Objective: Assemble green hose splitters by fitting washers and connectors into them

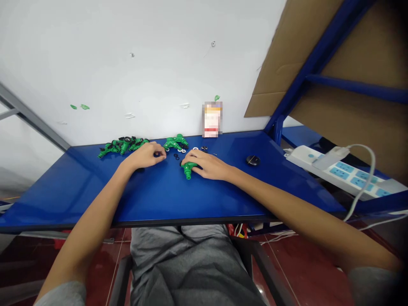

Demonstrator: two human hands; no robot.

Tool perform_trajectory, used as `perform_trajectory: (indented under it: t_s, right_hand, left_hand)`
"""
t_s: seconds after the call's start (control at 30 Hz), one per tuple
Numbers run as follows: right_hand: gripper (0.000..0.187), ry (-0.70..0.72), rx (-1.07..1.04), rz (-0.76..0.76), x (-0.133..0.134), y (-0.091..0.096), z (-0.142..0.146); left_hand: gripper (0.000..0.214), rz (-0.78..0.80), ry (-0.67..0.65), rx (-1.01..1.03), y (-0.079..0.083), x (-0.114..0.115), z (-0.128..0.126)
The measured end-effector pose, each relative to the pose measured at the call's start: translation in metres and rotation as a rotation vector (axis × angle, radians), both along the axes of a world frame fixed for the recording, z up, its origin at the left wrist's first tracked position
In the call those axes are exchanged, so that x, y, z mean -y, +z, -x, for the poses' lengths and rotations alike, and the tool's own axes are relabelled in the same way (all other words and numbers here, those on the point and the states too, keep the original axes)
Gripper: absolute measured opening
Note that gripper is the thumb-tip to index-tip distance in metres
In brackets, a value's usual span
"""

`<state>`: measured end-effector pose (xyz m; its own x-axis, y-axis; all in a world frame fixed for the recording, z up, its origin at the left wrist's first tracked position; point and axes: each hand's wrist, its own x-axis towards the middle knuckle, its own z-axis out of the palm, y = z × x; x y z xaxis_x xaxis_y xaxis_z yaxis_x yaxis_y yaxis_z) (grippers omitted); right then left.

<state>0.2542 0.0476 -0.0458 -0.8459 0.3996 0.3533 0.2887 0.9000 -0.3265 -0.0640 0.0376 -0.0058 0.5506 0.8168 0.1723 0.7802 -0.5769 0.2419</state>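
My right hand [207, 165] is shut around a green plastic hose fitting [188, 170], whose end sticks out to the left of my fingers. My left hand [145, 155] rests on the blue tabletop [204, 195], its fingertips pinched on a small black ring [156, 154] that is mostly hidden. Behind it lies a heap of green fittings [123, 146], with a smaller heap [176, 142] between my hands. Loose black rings [176, 156] and white rings [182, 150] lie just below that smaller heap.
A round black object [253, 160] lies on the table to the right. A white power strip [338, 172] with a cable sits beyond the right table edge. A blue shelf frame with cardboard [287, 63] hangs overhead at right. A pixelated package [212, 120] stands against the white wall.
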Motion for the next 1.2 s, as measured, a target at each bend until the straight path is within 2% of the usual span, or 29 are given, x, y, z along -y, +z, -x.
perform_trajectory:
  t_s: [0.23, 0.33, 0.57, 0.73, 0.87, 1.07, 1.2]
  right_hand:
    - [0.056, 0.004, 0.044, 0.109, 0.010, 0.008, -0.003]
    - [0.055, 0.007, 0.061, 0.132, 0.011, 0.012, -0.004]
    - [0.056, -0.012, 0.067, 0.097, 0.008, 0.009, -0.005]
    - [0.049, 0.000, 0.078, 0.072, 0.004, 0.007, -0.004]
    - [0.037, -0.025, 0.029, 0.076, 0.005, 0.013, -0.004]
    - [0.030, -0.175, -0.166, 0.123, 0.006, 0.020, -0.003]
    - [0.022, -0.275, -0.311, 0.209, 0.005, 0.019, -0.001]
  left_hand:
    - [0.026, -0.106, 0.082, 0.001, -0.003, -0.005, 0.004]
    - [0.026, -0.114, 0.098, 0.008, -0.003, -0.005, 0.003]
    - [0.030, -0.106, 0.046, -0.013, -0.012, -0.007, -0.002]
    - [0.036, -0.112, 0.050, -0.118, -0.020, -0.010, 0.000]
    - [0.036, -0.119, 0.090, -0.203, -0.025, -0.011, -0.003]
    - [0.031, -0.144, 0.172, -0.251, -0.023, -0.008, -0.014]
    - [0.032, -0.173, 0.185, -0.290, -0.021, -0.006, -0.022]
